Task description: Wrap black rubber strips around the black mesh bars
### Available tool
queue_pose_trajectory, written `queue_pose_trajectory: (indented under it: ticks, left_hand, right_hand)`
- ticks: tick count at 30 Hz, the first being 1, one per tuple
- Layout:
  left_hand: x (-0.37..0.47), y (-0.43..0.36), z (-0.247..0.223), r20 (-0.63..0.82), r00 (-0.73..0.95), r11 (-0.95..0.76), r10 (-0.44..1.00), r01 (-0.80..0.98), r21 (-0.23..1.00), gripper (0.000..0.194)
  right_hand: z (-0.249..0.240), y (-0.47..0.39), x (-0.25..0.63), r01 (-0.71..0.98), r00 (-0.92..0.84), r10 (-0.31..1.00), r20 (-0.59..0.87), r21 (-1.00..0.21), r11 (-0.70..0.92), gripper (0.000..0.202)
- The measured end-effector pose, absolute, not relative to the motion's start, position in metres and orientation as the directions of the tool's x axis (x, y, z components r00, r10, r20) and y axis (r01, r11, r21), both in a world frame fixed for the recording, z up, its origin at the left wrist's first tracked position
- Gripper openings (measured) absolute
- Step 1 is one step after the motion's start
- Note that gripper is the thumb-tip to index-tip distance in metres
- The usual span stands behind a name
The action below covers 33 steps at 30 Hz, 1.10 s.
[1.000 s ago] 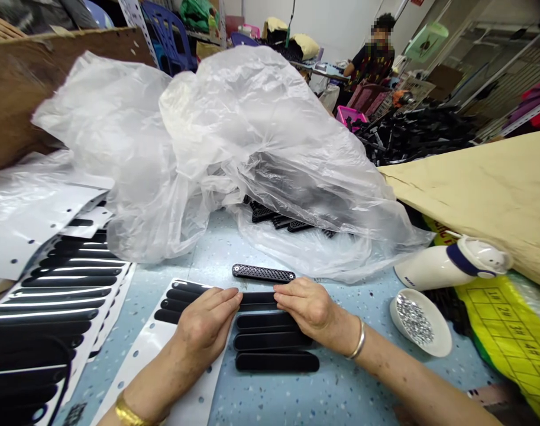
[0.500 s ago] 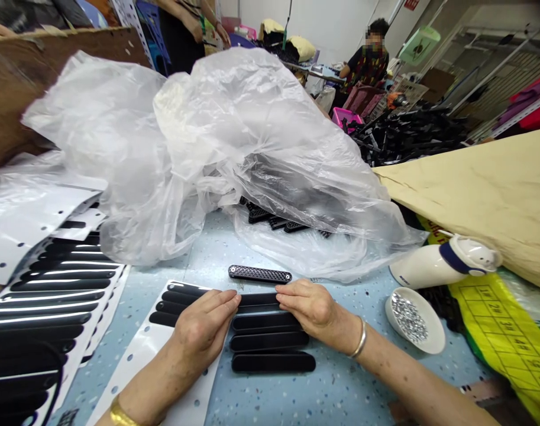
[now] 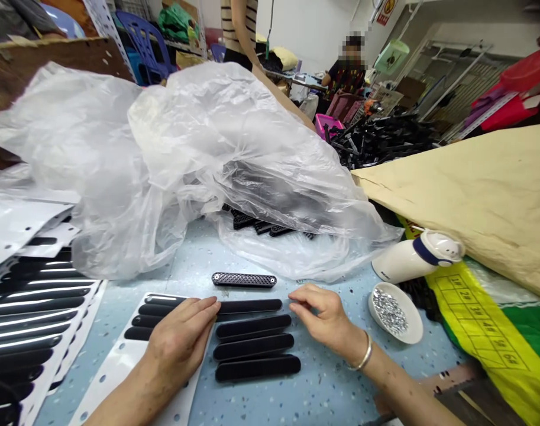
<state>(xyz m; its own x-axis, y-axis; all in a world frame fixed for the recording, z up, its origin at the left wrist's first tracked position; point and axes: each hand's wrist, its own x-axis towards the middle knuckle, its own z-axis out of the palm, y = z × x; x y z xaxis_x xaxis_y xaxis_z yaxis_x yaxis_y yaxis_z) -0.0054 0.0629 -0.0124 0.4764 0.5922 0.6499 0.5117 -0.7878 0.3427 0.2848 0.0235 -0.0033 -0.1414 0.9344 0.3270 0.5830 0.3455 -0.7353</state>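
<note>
My left hand (image 3: pixel 185 334) has its fingers pressed together at the left end of the top black strip (image 3: pixel 251 306). My right hand (image 3: pixel 323 319) is just right of that strip, apart from it, thumb and fingers parted with nothing between them. Below lie three more black strips, the lowest (image 3: pixel 258 368) nearest me. A textured black piece (image 3: pixel 243 280) with a silver dot at each end lies above the top strip. Under my left forearm is a white sheet (image 3: pixel 119 367) with black strips on it.
Clear plastic (image 3: pixel 261 136) covers textured black pieces at the back. On the right are a bowl of small silver parts (image 3: pixel 390 310), a white bottle (image 3: pixel 411 257) and a yellow bag (image 3: pixel 478 319). Sheets of black strips (image 3: pixel 34 319) lie left. Two people are beyond the table.
My right hand has let go of the top strip's right end and moved right, its fingers parting. The view has shifted, and the standing person at the back has moved right.
</note>
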Motion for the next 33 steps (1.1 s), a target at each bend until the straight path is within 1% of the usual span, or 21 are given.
queue_pose_trajectory:
  ticks: [2,6,8,10,12,14,16,18,20,23,25,29,33]
  left_hand:
    - [-0.006,0.064,-0.01,0.652,0.484,-0.795,0.583,0.504,0.337,0.022]
    - [-0.004,0.065,-0.006,0.656,0.498,-0.803,0.567,0.51,0.308,0.02]
    - [-0.004,0.065,-0.005,0.655,0.499,-0.803,0.567,0.511,0.306,0.018]
    - [-0.004,0.065,-0.003,0.647,0.498,-0.797,0.577,0.517,0.313,0.017]
    - [-0.004,0.065,-0.001,0.635,0.508,-0.795,0.582,0.517,0.316,0.017]
    - [-0.004,0.065,-0.001,0.634,0.518,-0.803,0.574,0.509,0.311,0.019]
    - [-0.003,0.065,-0.001,0.63,0.526,-0.808,0.572,0.492,0.324,0.02]
    - [-0.002,0.065,-0.002,0.627,0.519,-0.805,0.582,0.477,0.352,0.02]
    - [-0.001,0.065,-0.002,0.628,0.515,-0.807,0.584,0.456,0.376,0.021]
    - [0.0,0.064,-0.002,0.629,0.526,-0.817,0.572,0.43,0.384,0.022]
    - [-0.001,0.064,-0.005,0.62,0.535,-0.817,0.574,0.428,0.387,0.022]
    - [-0.004,0.062,-0.015,0.618,0.52,-0.806,0.589,0.428,0.409,0.022]
    - [-0.004,0.061,-0.016,0.627,0.508,-0.805,0.591,0.428,0.411,0.022]
  right_hand:
    - [-0.005,0.027,0.276,0.578,-0.105,0.958,0.266,-0.768,0.276,0.019]
    - [-0.009,0.038,0.262,0.58,-0.007,0.996,0.09,-0.811,0.077,0.044]
    - [-0.012,0.042,0.26,0.576,0.016,0.998,0.058,-0.816,0.038,0.054]
    - [-0.015,0.043,0.259,0.576,0.022,0.999,0.038,-0.818,0.018,0.06]
    - [-0.018,0.042,0.258,0.578,0.031,0.999,0.022,-0.816,-0.001,0.058]
    - [-0.018,0.04,0.254,0.611,0.052,0.998,0.017,-0.792,-0.019,0.05]
    - [-0.017,0.038,0.246,0.695,0.079,0.996,0.037,-0.719,-0.028,0.045]
    - [-0.014,0.036,0.238,0.788,0.103,0.992,0.074,-0.615,-0.036,0.043]
    - [-0.013,0.037,0.232,0.828,0.139,0.986,0.088,-0.556,-0.067,0.042]
    - [-0.016,0.038,0.229,0.802,0.216,0.976,0.039,-0.576,-0.155,0.039]
    - [-0.019,0.038,0.231,0.768,0.225,0.974,0.022,-0.619,-0.164,0.035]
    - [-0.023,0.035,0.238,0.712,0.144,0.985,0.099,-0.702,-0.033,0.023]
    - [-0.024,0.03,0.242,0.697,0.057,0.986,0.154,-0.713,0.071,0.033]
